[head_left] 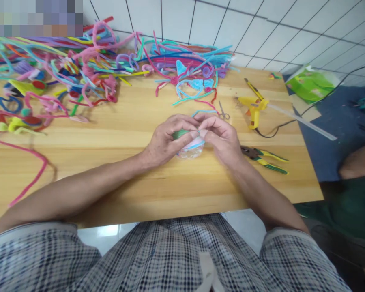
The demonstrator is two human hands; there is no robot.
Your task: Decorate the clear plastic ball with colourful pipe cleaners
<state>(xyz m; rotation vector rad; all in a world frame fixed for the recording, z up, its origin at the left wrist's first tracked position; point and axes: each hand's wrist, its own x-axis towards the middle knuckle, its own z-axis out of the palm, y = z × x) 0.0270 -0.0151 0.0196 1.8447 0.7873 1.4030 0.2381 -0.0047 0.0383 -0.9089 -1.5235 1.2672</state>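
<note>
Near the middle of the wooden table [134, 186], my left hand [172, 138] is closed round a small roundish item [192, 149] with green, pink and blue parts and a clear, shiny underside. Thumb and fingers of my right hand [216, 136] are pinched at its upper right side, on a thin blue strand [197, 145]. The fingertips of both hands meet there and cover part of the item. Just beyond my hands, a light blue and pink pipe cleaner [211, 106] lies beside small scissors [223, 111].
Heaps of coloured pipe cleaners [88, 69] line the back and left. To the right are green-yellow pliers [269, 158], a yellow glue gun [253, 108] with a cable and a yellow cutter [253, 88]. Another person's knee [360, 160] shows at the right edge.
</note>
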